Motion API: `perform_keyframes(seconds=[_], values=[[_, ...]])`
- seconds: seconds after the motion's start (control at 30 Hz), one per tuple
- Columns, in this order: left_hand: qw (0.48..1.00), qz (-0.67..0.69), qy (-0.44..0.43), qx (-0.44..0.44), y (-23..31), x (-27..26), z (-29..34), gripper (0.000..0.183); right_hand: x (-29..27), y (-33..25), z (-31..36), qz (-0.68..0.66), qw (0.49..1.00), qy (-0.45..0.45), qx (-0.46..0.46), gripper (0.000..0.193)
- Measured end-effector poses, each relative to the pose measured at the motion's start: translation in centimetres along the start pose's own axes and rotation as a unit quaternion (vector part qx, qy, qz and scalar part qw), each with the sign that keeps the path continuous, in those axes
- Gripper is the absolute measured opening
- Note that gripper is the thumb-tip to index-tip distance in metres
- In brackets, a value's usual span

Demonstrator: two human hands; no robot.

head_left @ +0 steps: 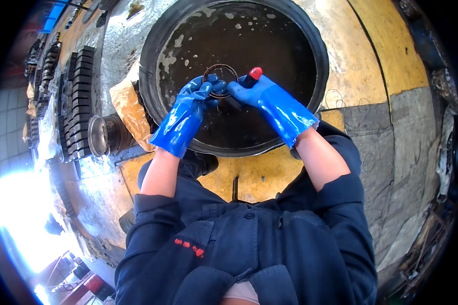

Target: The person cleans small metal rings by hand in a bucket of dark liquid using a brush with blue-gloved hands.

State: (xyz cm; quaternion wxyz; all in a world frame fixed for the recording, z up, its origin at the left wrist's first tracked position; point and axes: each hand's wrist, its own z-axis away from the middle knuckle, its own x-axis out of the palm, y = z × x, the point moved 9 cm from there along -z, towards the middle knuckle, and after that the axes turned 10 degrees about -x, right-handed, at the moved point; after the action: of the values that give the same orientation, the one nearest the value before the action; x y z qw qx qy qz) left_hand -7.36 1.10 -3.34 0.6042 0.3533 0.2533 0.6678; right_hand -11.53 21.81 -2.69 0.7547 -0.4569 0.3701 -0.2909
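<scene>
Both my hands wear wet blue rubber gloves and are held over a large round black tub of dark liquid. The fingers of my left hand are closed on the left side of a thin dark metal ring. My right hand is closed around a dark handle with a red rounded end, which sticks up between thumb and fingers. Its fingertips reach the ring's right edge. The tool's working end is hidden, so its kind cannot be told.
Pale foam patches float on the liquid at the tub's left. Beside the tub lie crumpled brown paper and a metal cylinder. Further left stand rows of dark ribbed metal parts. Worn yellow and grey floor plates extend to the right.
</scene>
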Motion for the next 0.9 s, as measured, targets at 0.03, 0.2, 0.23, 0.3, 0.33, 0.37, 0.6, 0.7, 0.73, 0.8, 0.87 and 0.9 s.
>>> perform_keyframes(seconds=[0.03, 0.2, 0.23, 0.3, 0.33, 0.37, 0.6, 0.7, 0.73, 0.8, 0.87, 0.9], values=[[0.999, -0.034, 0.003, -0.01, 0.5, 0.6, 0.5, 0.042, -0.4, 0.0, 0.1, 0.035, 0.999, 0.009, 0.007, 0.043], [0.843, -0.445, 0.14, 0.267, 4.9, 3.1, 3.0, 0.045, 0.0, -4.9, 1.0, 0.409, 0.911, -0.045, -0.023, 0.027], [0.824, -0.485, 0.122, 0.268, 4.4, 4.0, 2.8, 0.043, 0.9, -4.3, 0.4, 0.444, 0.893, -0.068, -0.03, 0.027], [0.778, -0.56, 0.089, 0.269, 2.9, 5.1, 2.3, 0.038, 2.6, -3.3, -0.7, 0.511, 0.851, -0.116, -0.045, 0.028], [0.753, -0.596, 0.074, 0.268, 2.3, 5.5, 2.3, 0.036, 2.8, -3.1, -0.6, 0.519, 0.843, -0.138, -0.029, 0.029], [0.783, -0.575, 0.075, 0.225, 1.8, 4.6, 1.9, 0.036, 2.7, -3.4, -0.6, 0.505, 0.854, -0.12, -0.037, 0.029], [0.991, -0.124, 0.047, -0.022, 1.0, 0.5, 3.1, 0.04, -3.2, -2.1, 1.0, 0.365, 0.923, 0.066, 0.098, 0.033], [0.993, -0.107, 0.055, -0.006, 1.3, -0.6, 3.4, 0.038, -3.8, -3.4, 1.0, 0.255, 0.954, 0.144, -0.069, 0.031], [0.992, -0.108, 0.06, -0.008, 1.3, -0.5, 3.5, 0.038, -3.1, -5.0, 1.4, 0.189, 0.953, 0.157, -0.178, 0.029], [0.997, -0.078, 0.012, 0.016, 1.7, 0.7, 3.9, 0.037, -1.7, -8.7, 3.4, 0.071, 0.89, 0.196, -0.406, 0.022], [0.998, -0.059, -0.015, 0.03, 2.0, 1.7, 4.2, 0.037, 0.8, -9.7, 3.0, 0.164, 0.876, 0.128, -0.435, 0.019], [0.998, -0.053, -0.019, 0.034, 2.1, 2.1, 4.2, 0.036, 1.5, -9.8, 2.9, 0.219, 0.871, 0.109, -0.427, 0.019]])
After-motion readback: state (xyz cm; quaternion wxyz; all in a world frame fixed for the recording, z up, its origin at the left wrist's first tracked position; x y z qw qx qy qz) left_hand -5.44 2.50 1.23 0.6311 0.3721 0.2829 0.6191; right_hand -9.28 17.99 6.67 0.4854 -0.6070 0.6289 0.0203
